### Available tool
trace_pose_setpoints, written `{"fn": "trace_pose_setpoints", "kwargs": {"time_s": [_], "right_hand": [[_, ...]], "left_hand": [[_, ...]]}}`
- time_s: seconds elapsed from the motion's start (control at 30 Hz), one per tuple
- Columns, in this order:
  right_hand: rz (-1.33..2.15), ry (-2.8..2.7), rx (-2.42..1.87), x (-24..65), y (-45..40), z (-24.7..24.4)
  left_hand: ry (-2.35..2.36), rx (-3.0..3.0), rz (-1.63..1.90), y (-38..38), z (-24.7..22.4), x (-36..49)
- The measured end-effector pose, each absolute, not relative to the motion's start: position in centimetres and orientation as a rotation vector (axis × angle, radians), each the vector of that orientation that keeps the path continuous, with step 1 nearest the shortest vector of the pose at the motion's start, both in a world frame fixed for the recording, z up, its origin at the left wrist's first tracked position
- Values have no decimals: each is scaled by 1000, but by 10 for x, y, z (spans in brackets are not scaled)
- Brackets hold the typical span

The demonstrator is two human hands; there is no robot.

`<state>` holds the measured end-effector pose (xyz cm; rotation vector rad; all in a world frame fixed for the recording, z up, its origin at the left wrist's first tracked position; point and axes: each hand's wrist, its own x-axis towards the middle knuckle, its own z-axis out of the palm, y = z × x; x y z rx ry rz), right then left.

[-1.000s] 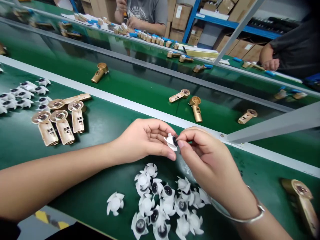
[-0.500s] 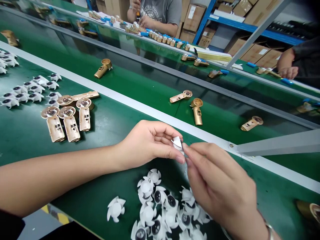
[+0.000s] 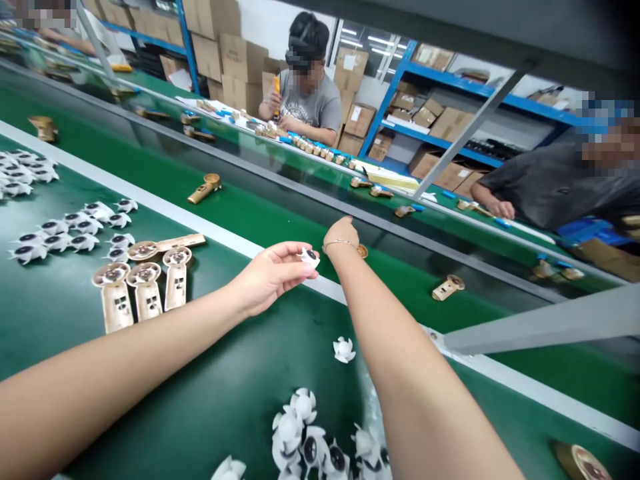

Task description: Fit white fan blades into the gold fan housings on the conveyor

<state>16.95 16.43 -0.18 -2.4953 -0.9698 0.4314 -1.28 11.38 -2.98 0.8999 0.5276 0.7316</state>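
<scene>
My left hand (image 3: 270, 277) pinches a small white fan blade (image 3: 309, 256) with a dark hub between thumb and fingertips, above the green table (image 3: 240, 373). My right hand (image 3: 341, 232) is stretched out over the conveyor belt (image 3: 280, 213), back toward me, fingers hidden. A bit of a gold fan body (image 3: 362, 251) shows just right of its wrist; whether the hand grips it I cannot tell. A pile of white blades (image 3: 310, 440) lies below my arms, and a single blade (image 3: 344, 349) lies between them.
Three gold fan bodies (image 3: 145, 287) lie in a row at left, next to rows of white blades (image 3: 75, 227). More gold bodies (image 3: 205, 189) (image 3: 448, 287) lie on the belt. A grey metal bar (image 3: 540, 323) crosses at right. Two people work across the belt.
My right hand left the blade and reached far out over the conveyor belt. My left hand keeps the blade alone. The view tilted upward.
</scene>
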Motion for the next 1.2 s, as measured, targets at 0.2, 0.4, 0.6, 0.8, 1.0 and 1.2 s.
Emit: {"fn": "trace_pose_setpoints", "kwargs": {"time_s": [0.2,0.4,0.6,0.8,1.0,1.2], "right_hand": [[762,-1046,-2353,161,132,3],[976,-1190,-1943,140,21,6],[672,-1269,-1691,129,-34,-2],[458,-1452,-1639,124,-42,-6],[374,-1583,-1680,124,-45,-5],[75,-1701,-1792,120,-43,-7]], "left_hand": [[516,969,788,119,-29,-14],[511,1054,806,110,-25,-17],[494,1233,779,80,-12,-19],[496,1296,794,69,-9,-19],[510,1305,808,69,-10,-20],[440,1166,689,70,-12,-19]]}}
